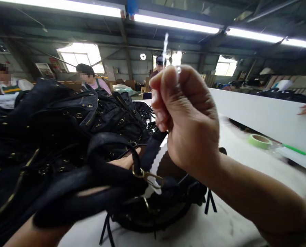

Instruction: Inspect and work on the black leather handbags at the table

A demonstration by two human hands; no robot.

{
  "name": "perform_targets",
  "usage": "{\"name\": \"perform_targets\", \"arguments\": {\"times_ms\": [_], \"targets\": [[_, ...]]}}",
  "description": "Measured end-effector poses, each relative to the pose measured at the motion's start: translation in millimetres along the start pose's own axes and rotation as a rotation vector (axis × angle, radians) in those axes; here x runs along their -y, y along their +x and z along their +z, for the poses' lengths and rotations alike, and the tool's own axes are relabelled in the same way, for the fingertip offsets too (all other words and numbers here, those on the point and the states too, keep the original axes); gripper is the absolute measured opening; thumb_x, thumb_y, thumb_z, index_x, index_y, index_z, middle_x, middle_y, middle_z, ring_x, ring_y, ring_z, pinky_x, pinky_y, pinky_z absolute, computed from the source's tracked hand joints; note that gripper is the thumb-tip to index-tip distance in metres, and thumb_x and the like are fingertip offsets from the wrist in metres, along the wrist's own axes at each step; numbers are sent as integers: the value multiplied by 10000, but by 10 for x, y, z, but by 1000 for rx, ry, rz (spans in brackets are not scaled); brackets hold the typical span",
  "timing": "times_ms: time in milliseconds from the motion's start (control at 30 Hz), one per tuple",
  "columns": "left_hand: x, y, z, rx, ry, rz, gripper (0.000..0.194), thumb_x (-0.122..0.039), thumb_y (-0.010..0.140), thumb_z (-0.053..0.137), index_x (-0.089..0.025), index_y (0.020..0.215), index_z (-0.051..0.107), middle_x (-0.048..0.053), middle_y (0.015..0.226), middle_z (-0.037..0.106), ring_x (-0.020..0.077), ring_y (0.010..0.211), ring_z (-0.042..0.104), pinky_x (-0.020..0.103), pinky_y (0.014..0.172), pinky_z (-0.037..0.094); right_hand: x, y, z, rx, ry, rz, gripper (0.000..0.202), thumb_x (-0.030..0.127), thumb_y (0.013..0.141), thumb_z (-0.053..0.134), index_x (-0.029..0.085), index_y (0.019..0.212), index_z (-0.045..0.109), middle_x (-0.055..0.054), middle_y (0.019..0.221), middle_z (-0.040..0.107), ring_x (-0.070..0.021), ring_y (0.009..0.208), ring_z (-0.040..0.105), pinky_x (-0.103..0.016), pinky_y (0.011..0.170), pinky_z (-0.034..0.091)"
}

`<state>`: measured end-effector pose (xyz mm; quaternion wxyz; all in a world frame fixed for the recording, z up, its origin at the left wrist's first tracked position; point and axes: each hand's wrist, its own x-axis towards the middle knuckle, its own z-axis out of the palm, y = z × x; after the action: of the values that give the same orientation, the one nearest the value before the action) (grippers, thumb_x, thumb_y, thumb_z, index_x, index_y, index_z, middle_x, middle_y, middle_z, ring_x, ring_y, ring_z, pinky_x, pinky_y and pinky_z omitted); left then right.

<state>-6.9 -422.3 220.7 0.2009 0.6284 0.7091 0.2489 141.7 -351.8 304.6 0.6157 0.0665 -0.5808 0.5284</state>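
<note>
From the head camera, the right hand [186, 116] is raised in front of the view, its grip pinched together on one thin clear plastic strip [165, 48] that sticks up above the fingers. The left hand [124, 160] is mostly buried in one black bag [132, 192] with brass rings, lying on the white table [240, 192]; whether its grip is closed cannot be told. A heap of black bags [52, 116] lies behind. One green tape roll [259, 141] sits near a white divider [266, 116]. Three people sit beyond.
</note>
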Motion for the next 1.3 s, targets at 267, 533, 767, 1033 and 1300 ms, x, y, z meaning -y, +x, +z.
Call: {"name": "perform_targets", "arguments": {"times_ms": [267,533,767,1033,1300], "targets": [[132,-19,31,185,301,-49,1091,-291,592,697,-376,1493,87,-30,1511,300,246,1330,384,331,1086,358,-320,198,-276,-95,-14,110,264,279,1000,466,158,769,501,41,640,448,-32,530,412,-121,489,367],[129,78,-42,117,366,-82,784,-285,679,548,-341,1425,311,25,1131,549,243,976,587,314,793,490,-490,-85,-338,249,190,443,239,290,960,538,147,769,531,50,620,465,-35,471,352,-154,437,288],[347,222,-35,73,444,-44,744,-344,596,668,-335,1314,474,28,1319,417,276,1204,428,372,967,430,-1020,-330,-582,828,-584,745,180,155,906,571,120,731,599,38,676,540,-69,646,482,-180,616,345],[754,885,323,185,778,-118,693,-273,748,652,-229,1398,416,98,1217,526,298,1020,568,436,861,461,-1907,-584,-941,822,-1247,629,190,272,904,537,148,870,677,-83,815,662,-207,748,587,-273,609,352],[1037,960,784,60,685,-155,573,-291,874,553,-171,1410,390,113,1118,529,274,979,563,385,817,471,-2417,-1283,-1163,707,-1126,745,180,188,915,467,140,890,639,-72,835,649,-174,721,588,-262,662,444]]}}
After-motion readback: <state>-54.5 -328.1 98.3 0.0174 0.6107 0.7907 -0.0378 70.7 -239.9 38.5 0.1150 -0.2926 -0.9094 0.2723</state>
